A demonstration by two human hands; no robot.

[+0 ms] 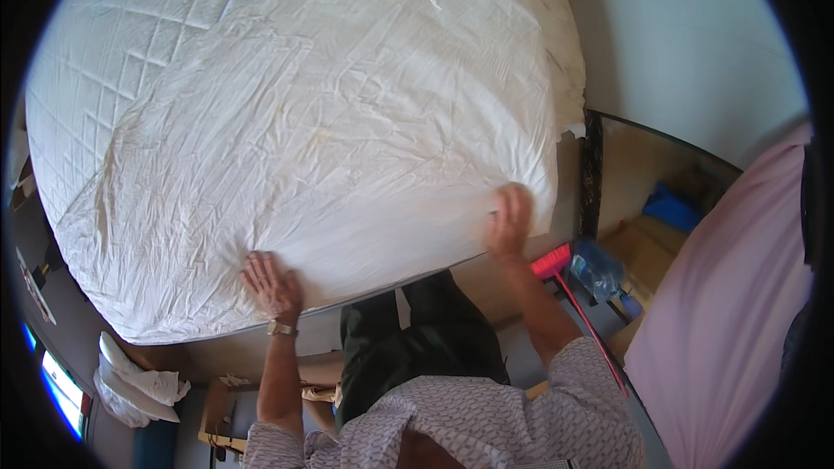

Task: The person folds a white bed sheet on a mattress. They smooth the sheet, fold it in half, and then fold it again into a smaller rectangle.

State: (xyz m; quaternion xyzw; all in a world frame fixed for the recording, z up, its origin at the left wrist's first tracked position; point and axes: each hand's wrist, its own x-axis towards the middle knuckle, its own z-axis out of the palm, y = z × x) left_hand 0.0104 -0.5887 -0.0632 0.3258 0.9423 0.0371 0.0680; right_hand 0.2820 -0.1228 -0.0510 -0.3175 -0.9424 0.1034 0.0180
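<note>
A wrinkled white bed sheet (pixel 347 113) covers most of a mattress and wraps over its right corner. The quilted white mattress (pixel 104 61) shows bare at the upper left. My left hand (pixel 272 285), with a watch at the wrist, lies with fingers stretched out on the sheet near the mattress's near edge. Close to the right corner, my right hand (pixel 509 219) has its fingers curled in at the sheet and is slightly blurred. Between my hands the cloth looks smoother and a little smeared.
Beyond the right corner stand a dark bed post (pixel 591 174), a red broom (pixel 552 262) and a large clear plastic bottle (pixel 598 269). A pink cloth (pixel 721 295) hangs at the right. White pillows (pixel 137 382) are piled at the lower left, near a wooden piece of furniture (pixel 215 412).
</note>
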